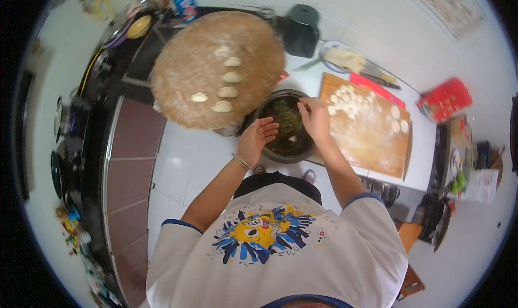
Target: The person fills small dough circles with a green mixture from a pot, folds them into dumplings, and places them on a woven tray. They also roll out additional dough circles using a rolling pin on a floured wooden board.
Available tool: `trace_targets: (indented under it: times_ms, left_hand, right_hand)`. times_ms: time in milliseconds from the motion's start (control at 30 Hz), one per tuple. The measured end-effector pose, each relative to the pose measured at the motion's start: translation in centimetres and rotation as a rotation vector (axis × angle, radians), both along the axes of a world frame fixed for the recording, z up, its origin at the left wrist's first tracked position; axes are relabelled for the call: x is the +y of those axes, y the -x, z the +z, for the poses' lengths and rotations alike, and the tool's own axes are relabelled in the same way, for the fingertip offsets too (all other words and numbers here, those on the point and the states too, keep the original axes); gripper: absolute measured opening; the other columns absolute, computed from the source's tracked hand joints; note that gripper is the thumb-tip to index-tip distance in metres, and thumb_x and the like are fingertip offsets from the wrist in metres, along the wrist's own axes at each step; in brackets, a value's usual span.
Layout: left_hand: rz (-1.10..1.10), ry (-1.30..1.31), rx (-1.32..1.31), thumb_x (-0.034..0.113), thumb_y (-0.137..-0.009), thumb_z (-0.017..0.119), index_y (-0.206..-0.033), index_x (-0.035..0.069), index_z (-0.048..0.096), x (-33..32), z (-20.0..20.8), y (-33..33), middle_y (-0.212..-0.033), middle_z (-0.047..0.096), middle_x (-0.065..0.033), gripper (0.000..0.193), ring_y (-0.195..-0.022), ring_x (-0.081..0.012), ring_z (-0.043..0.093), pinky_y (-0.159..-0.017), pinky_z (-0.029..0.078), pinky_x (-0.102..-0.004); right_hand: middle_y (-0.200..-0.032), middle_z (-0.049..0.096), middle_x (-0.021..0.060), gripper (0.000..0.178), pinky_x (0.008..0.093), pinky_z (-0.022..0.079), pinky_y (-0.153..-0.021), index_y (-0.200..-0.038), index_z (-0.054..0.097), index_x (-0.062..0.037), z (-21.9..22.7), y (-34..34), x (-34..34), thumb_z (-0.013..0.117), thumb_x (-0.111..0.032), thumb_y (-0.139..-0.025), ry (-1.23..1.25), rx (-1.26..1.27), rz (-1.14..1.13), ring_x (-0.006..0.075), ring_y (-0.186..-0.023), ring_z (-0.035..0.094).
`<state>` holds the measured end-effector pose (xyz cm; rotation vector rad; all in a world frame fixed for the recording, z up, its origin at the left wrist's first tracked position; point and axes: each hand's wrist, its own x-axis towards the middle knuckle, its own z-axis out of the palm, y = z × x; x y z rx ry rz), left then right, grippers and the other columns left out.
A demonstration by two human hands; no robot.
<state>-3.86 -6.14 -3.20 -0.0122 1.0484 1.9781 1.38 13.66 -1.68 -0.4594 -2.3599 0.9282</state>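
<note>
Between my hands sits a dark round bowl [288,159] with a chopped green filling [288,114]; a small pale piece [292,139] shows inside it. My left hand [260,137] is over the bowl's left side, palm turned up and fingers stretched, with nothing visible in it. Over the right rim, my right hand [314,116] has its fingers pinched together; what they hold, if anything, is too small to tell. Several folded dumplings [232,77] lie on a floured round board [181,73] at the upper left. On the right, a wooden cutting board [372,157] carries small dough pieces [350,99] and flattened rounds [395,112].
Behind the cutting board are a red strip [391,97], a knife [386,81] and a plate [326,52] with a pale lump. A black container [301,30] and a blue bottle [185,5] stand at the back. A red bag [445,98] is at the right.
</note>
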Motion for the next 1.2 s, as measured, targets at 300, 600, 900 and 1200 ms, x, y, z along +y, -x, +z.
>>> trace_targets:
  times_ms: [300,600,900,1200]
  left_hand:
    - [-0.275,0.167,-0.006,0.032,-0.092,0.045,-0.116,0.000,0.049,13.2,-1.6,-8.5,-0.103,0.059,-0.0112,0.040,-0.090,-0.0184,0.057,-0.084,0.046,-0.0318]
    - [-0.316,0.342,0.031,0.027,-0.094,0.044,-0.116,0.001,0.050,21.8,-3.0,-15.2,-0.104,0.061,-0.0112,0.035,-0.091,-0.0166,0.058,-0.080,0.047,-0.0298]
    - [-0.261,0.417,0.022,0.028,-0.093,0.046,-0.116,0.003,0.051,25.0,-3.3,-17.2,-0.104,0.061,-0.0107,0.035,-0.090,-0.0164,0.058,-0.078,0.046,-0.0299]
    - [-0.245,0.431,0.034,0.026,-0.093,0.046,-0.119,0.000,0.047,25.2,-3.0,-17.7,-0.107,0.060,-0.0136,0.037,-0.093,-0.0190,0.058,-0.082,0.047,-0.0334]
  right_hand:
    - [-0.081,0.062,0.0177,0.018,0.0388,0.049,-0.068,-0.085,0.065,-0.0016,-10.4,-16.8,17.4,0.063,-0.019,-0.078,0.071,-0.315,-0.420,0.0317,-0.073,0.061]
    - [-0.102,0.057,0.0185,0.030,0.0410,0.046,-0.083,-0.103,0.058,-0.0019,-16.5,-26.2,36.9,0.059,-0.015,-0.076,-0.083,-0.561,-0.637,0.0339,-0.096,0.055]
    - [-0.116,0.055,0.0147,0.025,0.0396,0.048,-0.084,-0.102,0.058,-0.0049,-19.2,-25.8,43.8,0.056,-0.016,-0.080,-0.129,-0.845,-0.620,0.0280,-0.103,0.055]
    - [-0.094,0.064,0.0172,0.019,0.0420,0.051,-0.072,-0.092,0.061,-0.0038,-17.3,-25.8,44.1,0.059,-0.017,-0.078,-0.278,-0.859,-0.573,0.0311,-0.088,0.063]
